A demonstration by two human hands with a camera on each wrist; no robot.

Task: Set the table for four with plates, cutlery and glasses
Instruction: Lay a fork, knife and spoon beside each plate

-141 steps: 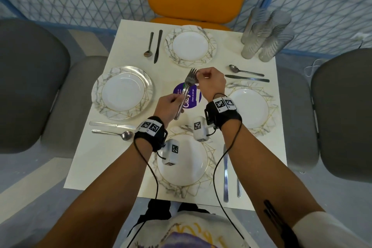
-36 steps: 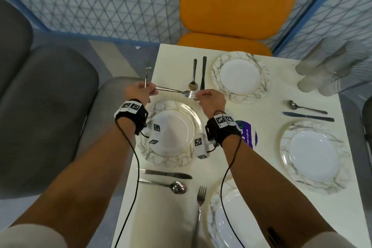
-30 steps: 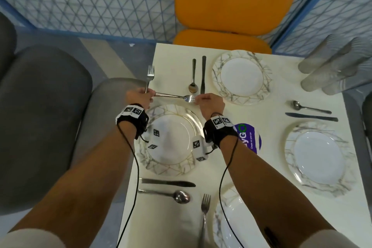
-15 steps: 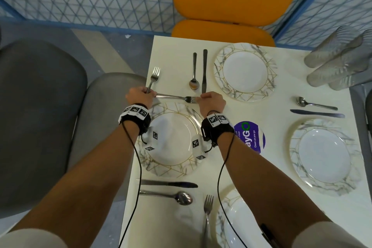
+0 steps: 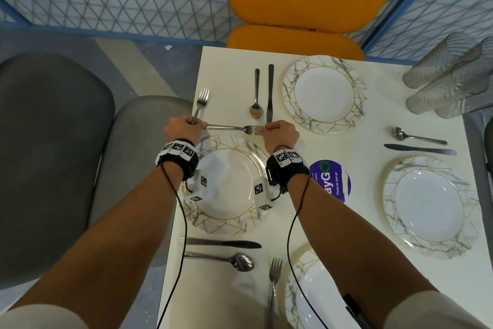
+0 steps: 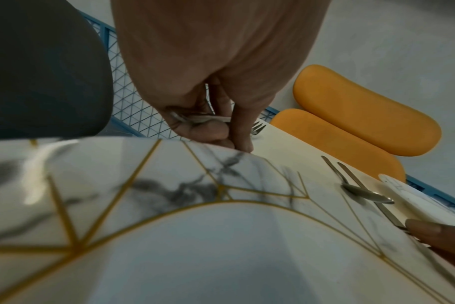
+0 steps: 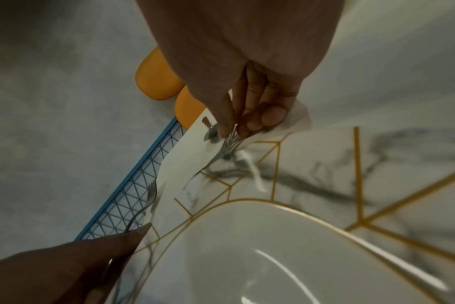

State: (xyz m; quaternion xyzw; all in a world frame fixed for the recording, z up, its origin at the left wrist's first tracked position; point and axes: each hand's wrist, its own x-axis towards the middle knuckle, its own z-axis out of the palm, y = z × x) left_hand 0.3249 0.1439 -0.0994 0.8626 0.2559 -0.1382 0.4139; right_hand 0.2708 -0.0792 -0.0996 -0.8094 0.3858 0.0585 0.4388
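Note:
Four marbled plates are on the white table (image 5: 229,67): left plate (image 5: 226,184), far plate (image 5: 324,93), right plate (image 5: 429,206), near plate (image 5: 314,299). My left hand (image 5: 186,127) (image 6: 221,133) grips the handle of a spare fork (image 5: 201,101) (image 7: 148,197), its tines pointing away. A crosswise fork (image 5: 226,128) (image 7: 221,152) lies just beyond the left plate's rim. My right hand (image 5: 277,132) (image 7: 237,127) pinches its tines, and its handle end reaches my left hand. Clear glasses (image 5: 450,77) stand grouped at the far right corner.
A spoon (image 5: 255,109) and knife (image 5: 270,93) lie left of the far plate, just beyond my right hand. Spoon (image 5: 418,138) and knife (image 5: 418,149) lie by the right plate, knife (image 5: 221,243) and spoon (image 5: 221,258) by the left plate, a fork (image 5: 273,283) by the near plate. Chairs surround the table.
My view has turned from the table's middle to the left plate. One fork now lies by the near plate. Both hands have lowered the crosswise fork to just beyond the left plate.

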